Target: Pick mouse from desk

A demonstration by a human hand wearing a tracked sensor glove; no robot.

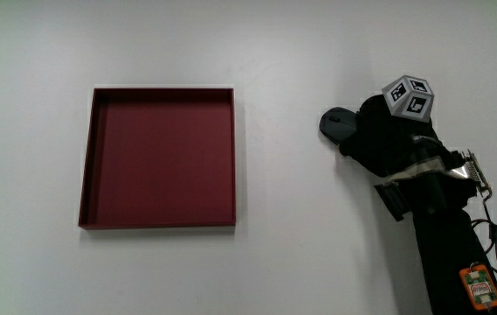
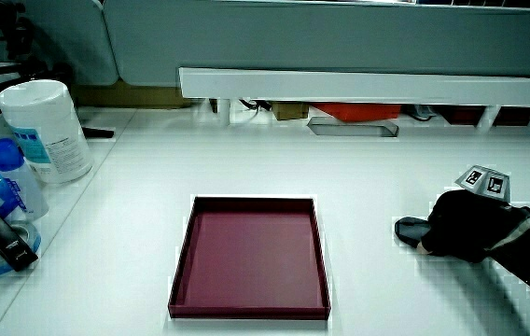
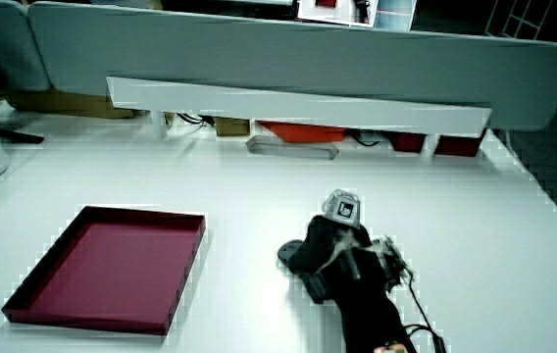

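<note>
A dark grey mouse (image 1: 334,123) lies on the white desk, beside the dark red tray (image 1: 86,166) with a stretch of bare desk between them. The black-gloved hand (image 1: 373,138) rests on top of the mouse and covers most of it, fingers curled down around its body. Only one end of the mouse sticks out from under the glove, on the tray's side. The patterned cube (image 1: 409,94) sits on the back of the hand. Both side views show the mouse (image 2: 409,227) (image 3: 289,255) flat on the desk under the hand (image 2: 466,233) (image 3: 329,250).
The tray (image 2: 179,280) (image 3: 176,284) is shallow, square and holds nothing. A white wipes canister (image 2: 46,126) and a blue-capped bottle (image 2: 13,187) stand at the table's edge in a side view. A low white shelf (image 2: 368,84) runs along the partition.
</note>
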